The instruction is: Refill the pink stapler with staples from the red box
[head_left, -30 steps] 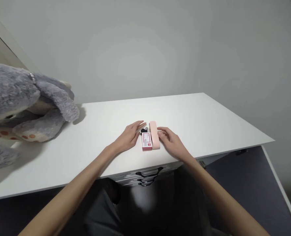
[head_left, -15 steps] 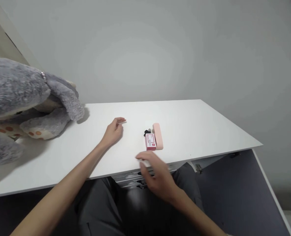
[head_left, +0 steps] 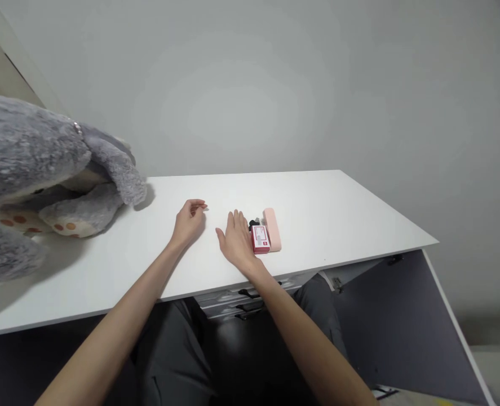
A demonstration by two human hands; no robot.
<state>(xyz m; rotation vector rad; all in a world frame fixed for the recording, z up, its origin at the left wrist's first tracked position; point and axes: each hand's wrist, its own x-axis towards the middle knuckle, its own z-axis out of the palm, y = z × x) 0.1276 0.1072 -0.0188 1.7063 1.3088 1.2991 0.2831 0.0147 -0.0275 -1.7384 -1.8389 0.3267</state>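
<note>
On the white desk (head_left: 309,214), my left hand (head_left: 188,224) rests on its side, its fingers loosely curved and nothing in them. To its right lies my right hand (head_left: 237,241), open, palm down, with the fingers stretched forward and the thumb apart. Its outer edge is right up against a small red and white box (head_left: 260,239); whether it presses on the box I cannot tell. A long rounded pink case (head_left: 272,230) lies along the box's right side. Behind the box sits a small black object (head_left: 253,224), partly hidden, with a little grey piece beside it.
A large grey plush toy (head_left: 30,152) takes up the desk's left end. A grey wall (head_left: 241,84) stands behind the desk. Below the front edge are drawers with dark handles (head_left: 250,307), my legs, and a dark cabinet door (head_left: 402,316) on the right.
My right hand has moved forward from the desk's front edge to the left side of the box and flattened out. The fingers and thumb of my left hand have drawn slightly closer together.
</note>
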